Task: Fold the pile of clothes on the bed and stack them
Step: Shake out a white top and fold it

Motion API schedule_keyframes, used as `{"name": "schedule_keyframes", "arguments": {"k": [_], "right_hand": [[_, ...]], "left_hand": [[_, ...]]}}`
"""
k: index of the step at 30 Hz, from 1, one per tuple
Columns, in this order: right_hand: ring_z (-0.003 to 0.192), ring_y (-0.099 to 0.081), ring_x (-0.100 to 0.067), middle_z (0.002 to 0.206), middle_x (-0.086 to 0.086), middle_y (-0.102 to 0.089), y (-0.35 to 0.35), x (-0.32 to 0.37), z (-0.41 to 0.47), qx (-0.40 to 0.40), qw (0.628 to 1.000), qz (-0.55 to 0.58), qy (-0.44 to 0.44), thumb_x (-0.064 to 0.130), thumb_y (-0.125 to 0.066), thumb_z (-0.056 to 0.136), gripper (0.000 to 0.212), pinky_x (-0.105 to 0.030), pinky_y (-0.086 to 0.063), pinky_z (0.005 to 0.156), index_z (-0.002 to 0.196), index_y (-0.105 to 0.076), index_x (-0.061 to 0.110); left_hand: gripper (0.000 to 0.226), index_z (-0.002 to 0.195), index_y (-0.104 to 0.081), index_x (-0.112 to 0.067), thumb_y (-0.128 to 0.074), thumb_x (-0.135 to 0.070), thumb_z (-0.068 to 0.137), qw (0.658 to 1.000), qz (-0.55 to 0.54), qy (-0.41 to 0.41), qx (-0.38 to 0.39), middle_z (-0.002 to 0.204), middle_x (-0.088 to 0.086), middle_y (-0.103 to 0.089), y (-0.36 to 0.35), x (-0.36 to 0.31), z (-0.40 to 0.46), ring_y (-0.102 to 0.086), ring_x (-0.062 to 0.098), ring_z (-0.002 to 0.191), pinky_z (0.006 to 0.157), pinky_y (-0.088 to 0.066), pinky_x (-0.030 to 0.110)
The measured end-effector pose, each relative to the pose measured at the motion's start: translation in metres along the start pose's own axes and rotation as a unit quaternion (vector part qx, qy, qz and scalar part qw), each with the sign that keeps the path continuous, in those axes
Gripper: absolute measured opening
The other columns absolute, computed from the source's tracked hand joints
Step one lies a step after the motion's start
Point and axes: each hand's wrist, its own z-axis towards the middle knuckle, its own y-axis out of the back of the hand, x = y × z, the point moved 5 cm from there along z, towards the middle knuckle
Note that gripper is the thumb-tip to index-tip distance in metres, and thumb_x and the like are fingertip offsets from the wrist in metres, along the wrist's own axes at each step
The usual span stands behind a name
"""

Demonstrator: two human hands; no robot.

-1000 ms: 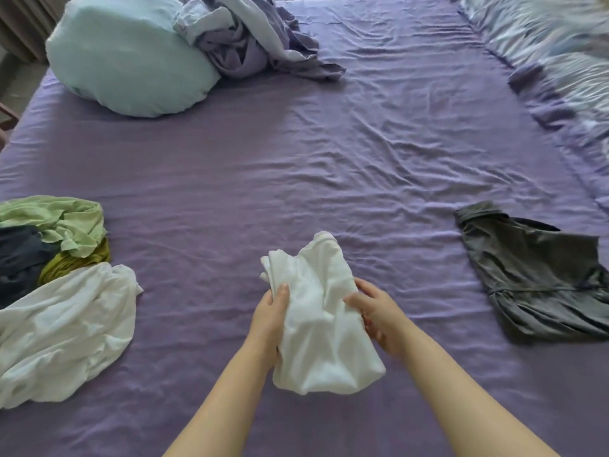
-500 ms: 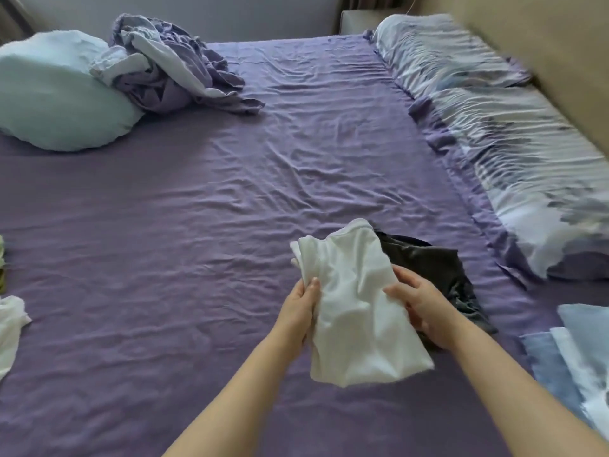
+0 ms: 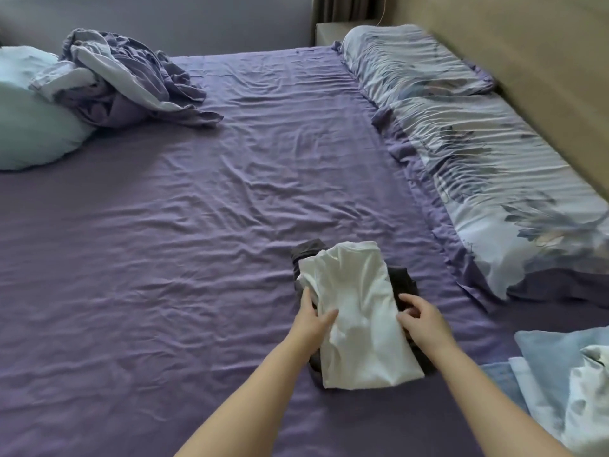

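Both hands hold the folded white garment atop the dark garment. The left hand grips its left edge, thumb on top. The right hand pinches the right edge.

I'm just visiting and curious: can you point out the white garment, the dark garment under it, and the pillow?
white garment (image 3: 359,318), head view, middle of the folded cloth.
dark garment (image 3: 403,280), head view, edge showing right of the white one.
pillow (image 3: 29,127), head view, its pale blue face.

dark garment mostly under white garment
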Motion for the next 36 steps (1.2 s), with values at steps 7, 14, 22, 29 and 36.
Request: {"name": "schedule_keyframes", "arguments": {"k": [7,14,22,29,36], "right_hand": [[0.114,-0.052,-0.028,0.124,-0.013,-0.056,-0.031,-0.013,-0.024,-0.003,0.981,-0.173,0.087,0.004,-0.056,0.088,0.039,-0.032,-0.038,0.094,0.127,-0.059,0.009],[0.123,-0.044,-0.019,0.133,0.004,-0.050,-0.070,0.027,-0.081,0.044,0.941,-0.277,0.191,0.017,-0.052,0.093,0.043,-0.031,-0.034,0.102,0.135,-0.049,0.022],[0.129,-0.042,-0.015,0.139,0.006,-0.047,-0.138,0.069,-0.181,0.158,0.900,-0.341,0.222,0.033,-0.046,0.096,0.045,-0.030,-0.034,0.102,0.141,-0.041,0.025],[0.128,-0.043,-0.021,0.136,0.001,-0.050,-0.195,0.098,-0.295,0.223,0.843,-0.405,0.276,0.040,-0.045,0.095,0.046,-0.034,-0.035,0.099,0.138,-0.041,0.025],[0.126,-0.044,-0.022,0.132,-0.001,-0.053,-0.252,0.137,-0.417,0.230,0.801,-0.423,0.355,0.039,-0.047,0.094,0.043,-0.034,-0.035,0.099,0.134,-0.045,0.025]], "left_hand": [[0.065,0.145,-0.037,-0.025,-0.064,-0.021,0.086,0.982,0.171,0.014,-0.076,0.112,0.001,-0.062,0.014,0.030,-0.007,-0.059,0.018,0.105,0.091,-0.048,0.032],[0.051,0.142,-0.038,-0.031,-0.050,-0.031,0.093,0.944,0.311,0.037,-0.103,0.119,-0.005,-0.059,0.056,0.035,-0.067,-0.056,0.016,0.110,0.089,-0.048,0.033],[0.040,0.132,-0.051,-0.031,-0.048,-0.042,0.093,0.910,0.388,0.092,-0.116,0.129,-0.005,-0.058,0.124,0.044,-0.185,-0.054,0.017,0.120,0.094,-0.045,0.031],[0.040,0.128,-0.054,-0.030,-0.047,-0.047,0.092,0.892,0.399,0.140,-0.160,0.128,-0.005,-0.059,0.196,0.072,-0.305,-0.055,0.018,0.119,0.091,-0.044,0.030],[0.041,0.128,-0.055,-0.029,-0.048,-0.049,0.092,0.898,0.346,0.167,-0.215,0.132,-0.006,-0.057,0.273,0.112,-0.421,-0.053,0.017,0.122,0.096,-0.042,0.029]]}}
